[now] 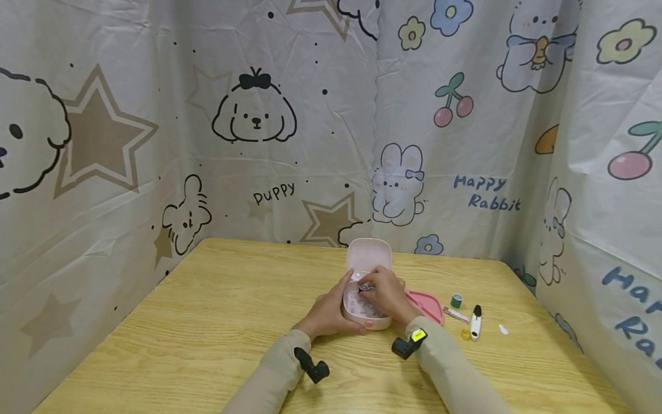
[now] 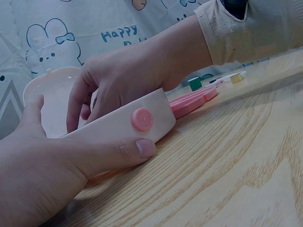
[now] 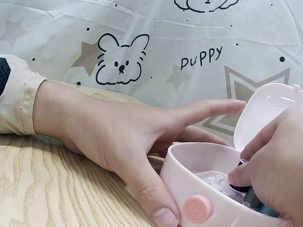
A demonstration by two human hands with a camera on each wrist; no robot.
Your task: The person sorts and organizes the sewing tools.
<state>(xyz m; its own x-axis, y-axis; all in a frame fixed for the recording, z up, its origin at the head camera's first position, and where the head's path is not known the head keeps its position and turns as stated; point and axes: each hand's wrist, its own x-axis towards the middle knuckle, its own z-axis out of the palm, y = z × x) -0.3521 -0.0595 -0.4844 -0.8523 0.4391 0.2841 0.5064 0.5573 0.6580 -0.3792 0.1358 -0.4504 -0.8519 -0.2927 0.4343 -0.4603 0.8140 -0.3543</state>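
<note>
A pale pink sewing box [image 1: 381, 324] stands on the wooden table with its lid [image 1: 369, 256] raised at the back. My left hand [image 1: 324, 311] grips the box from the left, thumb along the front wall near the round pink button [image 3: 198, 208] and fingers round the far side. Inside, short upright pegs [image 3: 218, 181] rise from the floor. Reaching in from the right, my right hand [image 1: 389, 292] pinches a small dark thread spool [image 3: 240, 188] between thumb and fingers, just over the pegs. Below that hand, a grey-green spool [image 3: 252, 199] sits in the box, partly hidden.
Right of the box lies a pink tray [image 1: 428, 306]. Beyond it are a green thread spool [image 1: 456, 300], a narrow pale strip [image 1: 455, 314], a small yellow item [image 1: 465, 334], a white tool with a black tip [image 1: 476, 325] and a flat white teardrop-shaped piece [image 1: 503, 329]. Patterned curtains enclose the table.
</note>
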